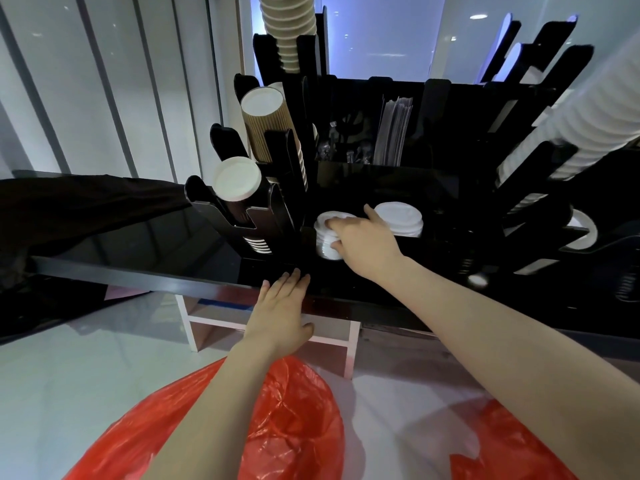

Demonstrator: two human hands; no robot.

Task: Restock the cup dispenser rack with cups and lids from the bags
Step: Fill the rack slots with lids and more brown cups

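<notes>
Head view looks down on a black rack (381, 188) standing on a dark bench (138, 275). My right hand (360, 237) has its fingers curled over the top and side of a stack of white lids (325, 237) in the rack's left front slot, apparently seating the stack so it sits straight. My left hand (280, 306) lies flat with straight fingers on the bench edge just before the rack, holding nothing, probably to steady the rack or myself. A second lid stack (401, 216) fills the next slot to the right, so two lid stacks show in front; more white pieces at the far right are too hidden to count. On the left side three cup columns (266, 129) lean in their chutes, and one long white cup column (595, 119) runs down on the right. Two red bags (294, 427) lie on the floor below, one under my left arm, the other at the lower right, kept near for the next reach.
</notes>
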